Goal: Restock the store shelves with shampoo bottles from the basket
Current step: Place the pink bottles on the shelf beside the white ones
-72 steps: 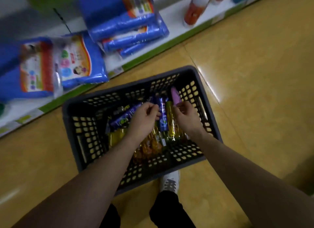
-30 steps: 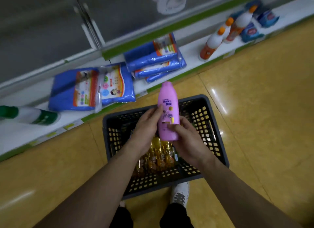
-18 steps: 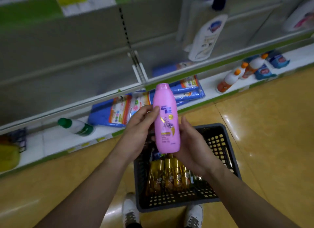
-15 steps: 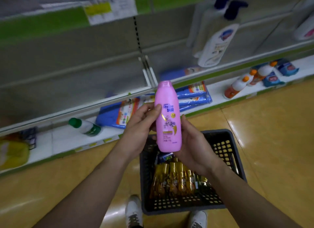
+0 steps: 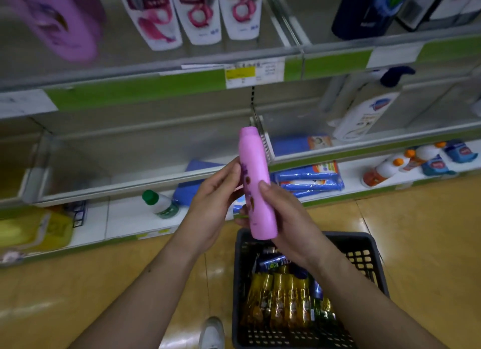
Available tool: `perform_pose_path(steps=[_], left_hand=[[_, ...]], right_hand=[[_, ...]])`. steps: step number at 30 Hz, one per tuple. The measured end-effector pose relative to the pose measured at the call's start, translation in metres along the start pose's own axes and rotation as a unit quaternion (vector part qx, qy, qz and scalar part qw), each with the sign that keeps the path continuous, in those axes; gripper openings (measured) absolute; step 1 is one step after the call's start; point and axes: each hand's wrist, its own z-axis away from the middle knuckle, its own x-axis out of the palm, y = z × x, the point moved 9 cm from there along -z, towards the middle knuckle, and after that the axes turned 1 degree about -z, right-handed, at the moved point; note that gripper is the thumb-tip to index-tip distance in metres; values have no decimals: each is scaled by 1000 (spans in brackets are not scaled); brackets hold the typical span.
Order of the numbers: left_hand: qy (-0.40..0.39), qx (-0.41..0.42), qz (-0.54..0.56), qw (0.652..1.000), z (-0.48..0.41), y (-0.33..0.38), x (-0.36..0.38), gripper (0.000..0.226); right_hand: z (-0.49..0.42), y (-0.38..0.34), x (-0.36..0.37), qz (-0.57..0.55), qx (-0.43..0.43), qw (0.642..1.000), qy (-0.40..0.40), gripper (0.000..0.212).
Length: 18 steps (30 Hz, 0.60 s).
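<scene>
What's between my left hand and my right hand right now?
The pink shampoo bottle, held by the left hand and the right hand; the head view shows it.

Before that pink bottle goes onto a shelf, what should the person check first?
1. Grip: left hand and right hand both hold the pink bottle: ok.
2. Bottle lifted clear above the basket: ok.
3. Its cap closed: cannot tell.
4. Free space on the middle shelf behind it: ok.
5. Matches the blurred purple bottle higher up: cannot tell.
</scene>
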Motion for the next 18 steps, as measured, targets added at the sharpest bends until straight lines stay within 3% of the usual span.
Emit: perform_pose_path(steps=[3, 6, 9, 18], left_hand=[[22, 1, -11, 1000, 8, 14, -8, 58], [35, 5, -22, 999, 13, 27, -21, 50], [40, 0, 12, 999, 16, 40, -34, 49], [47, 38, 28, 998, 38, 78, -65, 44]], right_hand=[[-2, -21, 10, 215, -77, 968, 100, 59], [-2, -34, 30, 282, -161, 936, 135, 66], [-1, -37, 45, 294, -195, 929, 113, 68], [5, -29, 93, 227, -173, 958, 24, 50]])
